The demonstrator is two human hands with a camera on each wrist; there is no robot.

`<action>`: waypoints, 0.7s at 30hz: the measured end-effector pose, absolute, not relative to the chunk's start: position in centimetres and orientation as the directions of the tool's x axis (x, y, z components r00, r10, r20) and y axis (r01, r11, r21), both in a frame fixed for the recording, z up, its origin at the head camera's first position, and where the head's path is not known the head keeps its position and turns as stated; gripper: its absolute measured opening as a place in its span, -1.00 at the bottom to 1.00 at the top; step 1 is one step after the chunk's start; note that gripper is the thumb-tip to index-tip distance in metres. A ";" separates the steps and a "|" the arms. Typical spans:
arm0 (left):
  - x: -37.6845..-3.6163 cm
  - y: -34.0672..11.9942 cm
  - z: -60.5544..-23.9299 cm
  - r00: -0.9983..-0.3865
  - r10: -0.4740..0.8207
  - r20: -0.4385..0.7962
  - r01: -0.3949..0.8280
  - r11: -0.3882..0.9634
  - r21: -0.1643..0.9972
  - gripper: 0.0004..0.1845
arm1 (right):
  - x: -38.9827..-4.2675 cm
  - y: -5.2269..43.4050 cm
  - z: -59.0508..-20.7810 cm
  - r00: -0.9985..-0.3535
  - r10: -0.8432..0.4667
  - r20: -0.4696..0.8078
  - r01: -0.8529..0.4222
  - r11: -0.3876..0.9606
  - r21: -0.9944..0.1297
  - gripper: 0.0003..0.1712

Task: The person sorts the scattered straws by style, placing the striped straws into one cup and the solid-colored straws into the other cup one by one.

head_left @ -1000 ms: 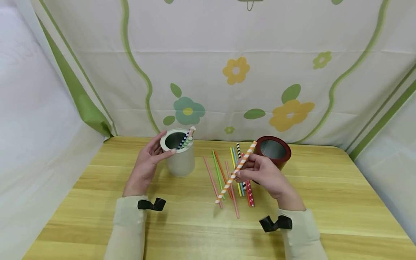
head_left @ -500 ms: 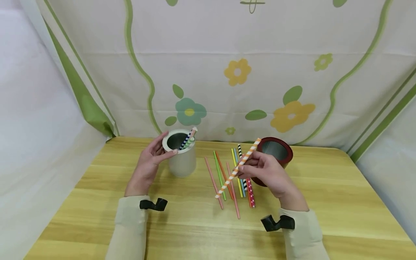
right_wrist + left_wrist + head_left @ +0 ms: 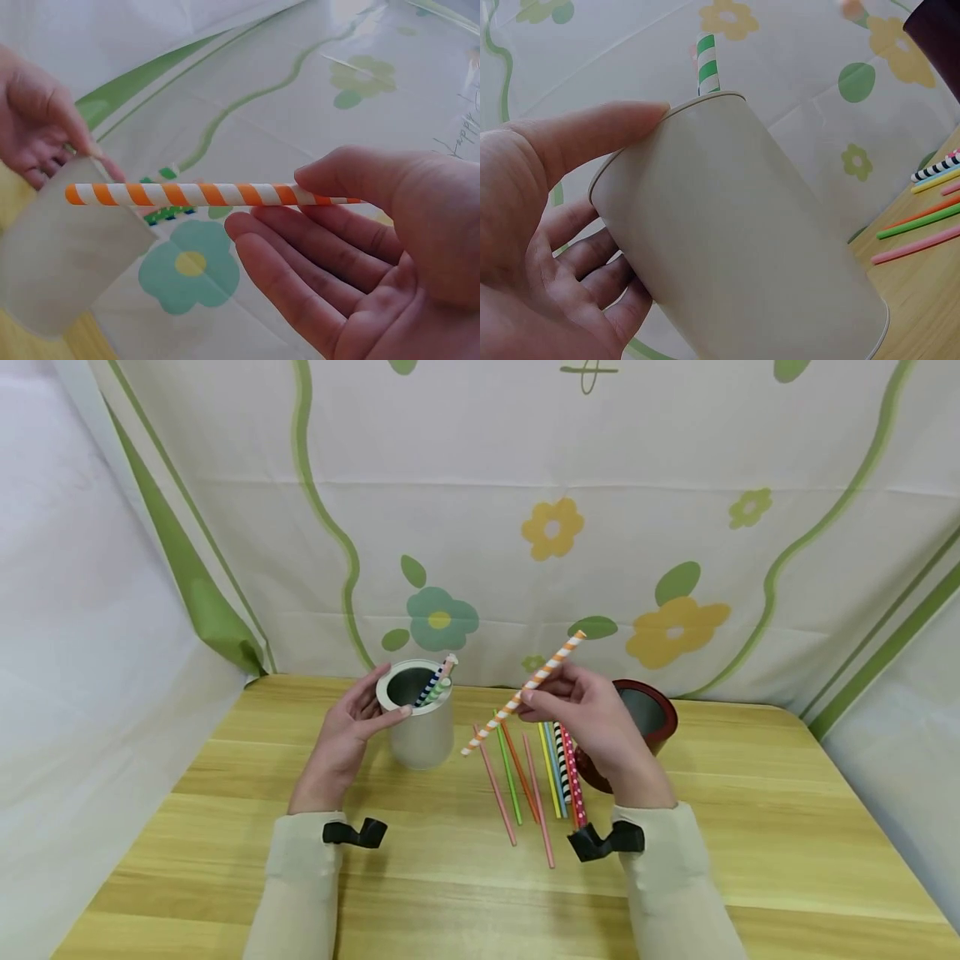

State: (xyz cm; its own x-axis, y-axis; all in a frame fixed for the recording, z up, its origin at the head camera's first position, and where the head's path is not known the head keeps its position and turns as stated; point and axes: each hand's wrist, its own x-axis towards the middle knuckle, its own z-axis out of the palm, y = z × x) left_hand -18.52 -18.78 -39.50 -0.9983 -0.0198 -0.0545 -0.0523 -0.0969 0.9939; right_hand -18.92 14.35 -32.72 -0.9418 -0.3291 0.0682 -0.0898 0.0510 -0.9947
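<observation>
1. Went over all three views and there's no readable writing, brand, number or sign anywhere.
2. The white cup (image 3: 417, 714) is plain on the side that shows, with no label or print.
3. The dark red cup (image 3: 651, 714), off to the right of the white cup, is plain too.
4. The straws (image 3: 536, 768) lying between the white cup and the red one only carry stripes and dots, no lettering.
5. The cloth backdrop (image 3: 525, 510) behind the white cup has flowers, leaves and wavy green lines, nothing to read.
</observation>
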 end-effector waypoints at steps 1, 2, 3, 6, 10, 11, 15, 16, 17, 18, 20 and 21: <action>-18.5 -18.8 -39.5 -0.999 -0.020 -0.051 -0.048 -0.095 0.994 -0.08 | -19.1 14.0 -32.5 -0.942 -0.327 0.074 -0.092 0.040 -0.995 -0.65; -18.5 -18.8 -39.4 -0.999 -0.019 -0.049 -0.047 -0.095 0.994 -0.09 | -19.4 13.6 -32.4 -0.942 -0.326 0.079 -0.094 0.030 -0.995 -0.65; -18.5 -18.8 -39.4 -0.999 -0.019 -0.048 -0.046 -0.095 0.994 -0.09 | -19.6 13.2 -32.2 -0.941 -0.329 0.084 -0.095 0.018 -0.995 -0.65; -18.4 -18.8 -39.4 -0.999 -0.019 -0.049 -0.046 -0.098 0.994 -0.10 | -20.2 11.9 -31.7 -0.937 -0.335 0.095 -0.096 -0.015 -0.995 -0.70; -18.3 -18.8 -39.4 -0.999 -0.022 -0.050 -0.048 -0.101 0.994 -0.10 | -20.6 10.1 -31.3 -0.940 -0.317 0.129 -0.121 -0.043 -0.992 -0.71; -18.3 -18.8 -39.4 -0.999 -0.022 -0.047 -0.045 -0.102 0.994 -0.10 | -20.6 9.7 -31.2 -0.942 -0.306 0.140 -0.132 -0.046 -0.990 -0.71; -18.4 -18.7 -39.5 -0.999 -0.017 -0.037 -0.035 -0.107 0.994 -0.09 | -20.8 8.0 -31.2 -0.951 -0.251 0.179 -0.166 -0.071 -0.983 -0.72; -18.4 -18.7 -39.5 -0.999 -0.016 -0.036 -0.034 -0.108 0.994 -0.09 | -20.8 7.7 -31.2 -0.954 -0.236 0.184 -0.171 -0.077 -0.982 -0.74; -18.5 -18.7 -39.5 -0.999 -0.015 -0.037 -0.036 -0.107 0.994 -0.09 | -20.8 7.4 -31.2 -0.957 -0.221 0.187 -0.175 -0.074 -0.982 -0.75; -18.5 -18.7 -39.5 -0.999 -0.015 -0.039 -0.037 -0.104 0.994 -0.09 | -20.8 7.2 -31.2 -0.960 -0.205 0.190 -0.178 -0.075 -0.981 -0.76; -18.5 -18.8 -39.6 -0.999 -0.015 -0.042 -0.040 -0.104 0.994 -0.09 | -20.8 6.7 -31.3 -0.965 -0.175 0.194 -0.185 -0.070 -0.980 -0.79; -18.5 -18.8 -39.6 -0.999 -0.015 -0.043 -0.041 -0.104 0.994 -0.09 | -20.8 6.4 -31.4 -0.967 -0.162 0.196 -0.189 -0.058 -0.980 -0.80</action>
State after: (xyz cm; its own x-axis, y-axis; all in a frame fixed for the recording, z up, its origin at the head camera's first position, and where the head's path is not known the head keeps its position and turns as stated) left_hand -18.52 -18.81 -39.56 -0.9990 -0.0153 -0.0431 -0.0413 -0.1039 0.9937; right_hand -20.81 6.45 -31.41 -0.9671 -0.1624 0.1956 -0.1886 -0.0577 -0.9804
